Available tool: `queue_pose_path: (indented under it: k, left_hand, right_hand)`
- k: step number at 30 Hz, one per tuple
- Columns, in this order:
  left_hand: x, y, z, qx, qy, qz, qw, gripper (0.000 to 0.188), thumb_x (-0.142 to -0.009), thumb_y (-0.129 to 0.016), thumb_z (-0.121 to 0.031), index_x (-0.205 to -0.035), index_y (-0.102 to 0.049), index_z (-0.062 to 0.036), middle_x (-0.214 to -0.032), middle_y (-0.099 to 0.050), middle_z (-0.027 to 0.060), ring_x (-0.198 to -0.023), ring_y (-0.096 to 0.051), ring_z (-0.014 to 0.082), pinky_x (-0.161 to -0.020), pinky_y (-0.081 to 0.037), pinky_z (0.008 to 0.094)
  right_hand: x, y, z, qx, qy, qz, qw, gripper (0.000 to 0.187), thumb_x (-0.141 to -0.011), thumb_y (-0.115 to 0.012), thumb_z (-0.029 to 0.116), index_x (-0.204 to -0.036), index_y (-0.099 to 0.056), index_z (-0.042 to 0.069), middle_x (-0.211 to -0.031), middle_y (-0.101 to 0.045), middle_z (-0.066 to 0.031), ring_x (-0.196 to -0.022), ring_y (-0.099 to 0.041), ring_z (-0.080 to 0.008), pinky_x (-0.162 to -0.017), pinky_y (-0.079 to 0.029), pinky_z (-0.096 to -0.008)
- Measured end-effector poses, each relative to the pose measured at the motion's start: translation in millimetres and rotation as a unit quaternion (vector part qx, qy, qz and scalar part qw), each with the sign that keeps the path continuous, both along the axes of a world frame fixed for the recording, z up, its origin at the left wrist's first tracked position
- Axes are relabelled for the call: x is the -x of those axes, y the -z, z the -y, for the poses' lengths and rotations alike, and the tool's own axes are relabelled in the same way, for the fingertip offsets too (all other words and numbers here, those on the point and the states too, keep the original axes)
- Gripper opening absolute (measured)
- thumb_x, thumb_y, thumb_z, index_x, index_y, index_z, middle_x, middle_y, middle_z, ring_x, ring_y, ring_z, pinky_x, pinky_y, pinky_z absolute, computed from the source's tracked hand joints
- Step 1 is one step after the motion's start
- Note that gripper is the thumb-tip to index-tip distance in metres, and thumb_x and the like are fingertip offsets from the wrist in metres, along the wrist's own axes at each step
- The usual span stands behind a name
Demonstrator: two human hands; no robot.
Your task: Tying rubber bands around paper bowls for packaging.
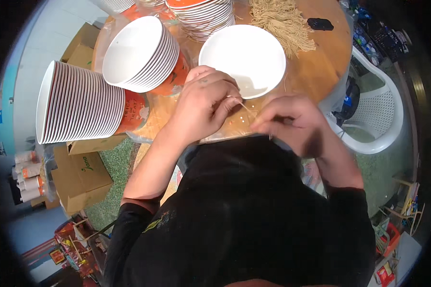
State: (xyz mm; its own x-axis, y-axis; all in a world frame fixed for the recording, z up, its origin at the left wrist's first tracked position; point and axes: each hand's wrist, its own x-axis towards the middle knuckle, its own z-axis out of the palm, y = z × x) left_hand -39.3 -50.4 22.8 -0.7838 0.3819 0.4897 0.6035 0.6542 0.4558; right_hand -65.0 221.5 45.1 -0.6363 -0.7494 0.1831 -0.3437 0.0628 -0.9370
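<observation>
A thin tan cord [247, 109] runs between my two hands at the near edge of the round wooden table [328, 52]. My left hand [203, 103] is closed, pinching the cord between thumb and forefinger, right at the near-left rim of a white paper bucket [242, 57]. The bucket's pale inside faces up toward me. To the right and a little nearer, my right hand [294, 122] is closed too, with the cord at its fingertips. A short end of cord shows below those fingers. Whether the cord passes through the bucket is hidden by my left hand.
Nested buckets lie in a stack [84, 103] at left; another tilted stack [143, 55] and a third stack [206, 19] are behind. Loose tan cords [280, 21] lie in a bundle beside a small black object [320, 24]. A white plastic chair [380, 103] stands right, cardboard boxes [81, 177] left.
</observation>
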Motion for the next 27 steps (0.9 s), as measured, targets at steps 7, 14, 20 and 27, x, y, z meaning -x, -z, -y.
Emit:
queue_pose_path:
  k: [7,14,20,27]
  left_hand:
    - [-10.4,12.4,13.6,-0.031,-0.055,-0.009,0.998,0.012,-0.089,-0.065,0.002,-0.094,-0.062,-0.0078,-0.113,-0.078,0.0078,-0.131,-0.072,0.0336,-0.128,-0.032,0.0637]
    - [6.5,4.5,33.2,-0.075,0.043,0.016,0.996,0.009,-0.081,-0.058,0.001,-0.083,-0.054,-0.0063,-0.125,-0.080,0.0088,-0.146,-0.064,0.0386,-0.133,-0.025,0.0664]
    - [26.2,-9.1,33.4,-0.095,0.054,0.004,0.994,0.030,-0.077,-0.059,0.001,-0.106,-0.063,-0.0033,-0.138,-0.074,0.0182,-0.142,-0.063,0.0441,-0.123,-0.046,0.0555]
    - [-23.2,-13.2,-32.4,0.057,-0.042,-0.106,0.992,0.048,-0.088,-0.090,-0.024,-0.127,-0.071,-0.0031,-0.117,-0.071,0.0162,-0.108,-0.068,0.0375,-0.094,-0.053,0.0494]
  right_hand:
    - [25.1,-15.5,-32.2,-0.200,0.079,-0.095,0.972,0.008,-0.099,-0.079,0.007,-0.104,-0.078,0.000,-0.090,-0.075,-0.0129,-0.084,-0.074,-0.0251,-0.075,-0.055,-0.0375]
    - [103.2,17.6,-77.6,-0.282,0.423,-0.377,0.774,0.020,-0.105,-0.070,0.018,-0.118,-0.081,0.008,-0.108,-0.081,-0.0176,-0.100,-0.077,-0.0416,-0.089,-0.061,-0.0495]
    - [147.5,66.9,-103.7,-0.210,0.472,-0.107,0.849,0.025,-0.109,-0.073,0.023,-0.117,-0.082,0.001,-0.100,-0.083,-0.0104,-0.083,-0.077,-0.0186,-0.078,-0.060,-0.0354]
    - [108.5,73.4,-57.8,-0.060,0.263,0.191,0.944,0.026,-0.114,-0.068,0.027,-0.113,-0.081,0.004,-0.097,-0.079,0.0005,-0.079,-0.064,-0.0075,-0.072,-0.052,-0.0255]
